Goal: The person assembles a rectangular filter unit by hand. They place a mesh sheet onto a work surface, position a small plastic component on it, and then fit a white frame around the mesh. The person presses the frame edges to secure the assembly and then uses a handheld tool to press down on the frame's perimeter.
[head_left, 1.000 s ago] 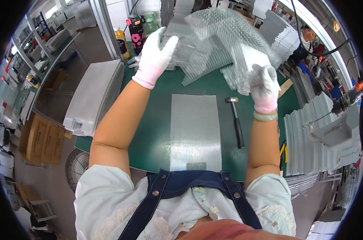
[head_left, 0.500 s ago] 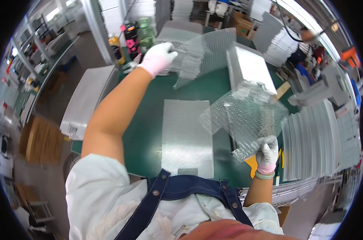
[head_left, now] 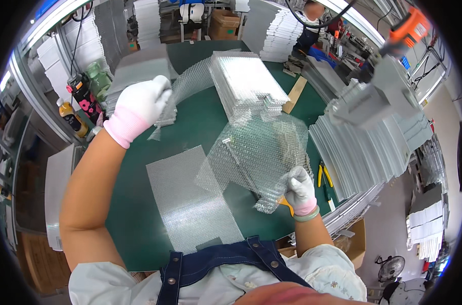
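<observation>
Head view: a loose mesh sheet (head_left: 264, 150) is pinched at its near edge by the closed fingers of the right hand (head_left: 300, 190). From these fingers the loose sheet is spread away and leftward above the bench (head_left: 131, 188); its long axis cannot be told, since it is bent and see-through. Its left corner is seen across the right edge of a flat mesh sheet (head_left: 192, 201), though contact there cannot be confirmed. The flat sheet is laid to the left of the right fingers and is held by neither hand; its long axis is directed from the near side of the bench toward the far side, aslant to the left. Its far edge is nearer to the left hand (head_left: 142, 104), whose fingers are curled beside another mesh piece (head_left: 194, 81); whether that piece is gripped cannot be told.
</observation>
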{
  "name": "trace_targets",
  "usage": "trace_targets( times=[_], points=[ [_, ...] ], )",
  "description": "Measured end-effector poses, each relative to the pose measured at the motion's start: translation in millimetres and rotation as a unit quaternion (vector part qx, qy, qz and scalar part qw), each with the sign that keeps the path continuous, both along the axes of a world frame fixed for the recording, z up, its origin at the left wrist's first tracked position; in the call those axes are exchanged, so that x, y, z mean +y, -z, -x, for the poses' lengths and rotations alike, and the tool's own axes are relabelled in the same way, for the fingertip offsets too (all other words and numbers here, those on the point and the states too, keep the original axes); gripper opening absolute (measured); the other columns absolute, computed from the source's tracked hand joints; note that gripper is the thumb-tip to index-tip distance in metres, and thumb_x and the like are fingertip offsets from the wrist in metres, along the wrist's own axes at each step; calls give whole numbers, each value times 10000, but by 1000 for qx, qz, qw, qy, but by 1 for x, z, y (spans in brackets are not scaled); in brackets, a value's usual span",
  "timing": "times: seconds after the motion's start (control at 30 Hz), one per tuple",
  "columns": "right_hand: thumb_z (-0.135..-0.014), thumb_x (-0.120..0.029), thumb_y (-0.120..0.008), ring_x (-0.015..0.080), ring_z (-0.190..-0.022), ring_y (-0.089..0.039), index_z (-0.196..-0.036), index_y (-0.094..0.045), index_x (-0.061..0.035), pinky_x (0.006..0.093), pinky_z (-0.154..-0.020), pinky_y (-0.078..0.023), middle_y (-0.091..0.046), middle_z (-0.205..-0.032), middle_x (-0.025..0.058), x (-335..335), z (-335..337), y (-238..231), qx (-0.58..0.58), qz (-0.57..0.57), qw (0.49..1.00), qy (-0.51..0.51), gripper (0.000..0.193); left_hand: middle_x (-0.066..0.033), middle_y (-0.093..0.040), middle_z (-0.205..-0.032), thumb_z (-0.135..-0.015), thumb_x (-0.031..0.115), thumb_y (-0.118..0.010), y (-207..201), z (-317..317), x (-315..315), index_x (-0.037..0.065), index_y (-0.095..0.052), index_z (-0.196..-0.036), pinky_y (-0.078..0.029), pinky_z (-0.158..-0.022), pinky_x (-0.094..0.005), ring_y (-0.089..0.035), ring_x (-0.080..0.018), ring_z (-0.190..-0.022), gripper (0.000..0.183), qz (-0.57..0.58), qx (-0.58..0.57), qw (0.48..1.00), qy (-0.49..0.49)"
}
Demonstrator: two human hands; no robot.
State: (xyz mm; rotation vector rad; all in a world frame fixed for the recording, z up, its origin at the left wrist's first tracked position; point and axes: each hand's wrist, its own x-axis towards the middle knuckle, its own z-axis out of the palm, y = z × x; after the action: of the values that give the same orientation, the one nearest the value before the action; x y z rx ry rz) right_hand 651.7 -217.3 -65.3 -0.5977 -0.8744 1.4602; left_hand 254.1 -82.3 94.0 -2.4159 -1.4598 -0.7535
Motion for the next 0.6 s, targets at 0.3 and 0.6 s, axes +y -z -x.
trace_targets(
  times=[0.3, 0.6],
  points=[
    [-841, -86, -720, 152, -767, -641, -1005, -592, -42, 268, -662, -517, -682, -926, 74, 7, 17, -1, -27, 12, 1000, -10, 213, -160, -647, -720, -913, 187, -573, 22, -10, 7, 72, -569, -961, -505, -622, -460, -646, -371, -695, 125, -9, 60, 998, -33],
    [-811, -124, -755, 183, -844, -647, -986, -589, -36, 341, -777, -534, -679, -932, 91, 10, 17, 0, -50, 38, 998, -25, 256, -165, -647, -871, -911, 121, -594, 3, 23, 5, 31, -606, -1008, -509, -703, -347, -658, -280, -782, 132, -84, -141, 986, 33]
  ],
)
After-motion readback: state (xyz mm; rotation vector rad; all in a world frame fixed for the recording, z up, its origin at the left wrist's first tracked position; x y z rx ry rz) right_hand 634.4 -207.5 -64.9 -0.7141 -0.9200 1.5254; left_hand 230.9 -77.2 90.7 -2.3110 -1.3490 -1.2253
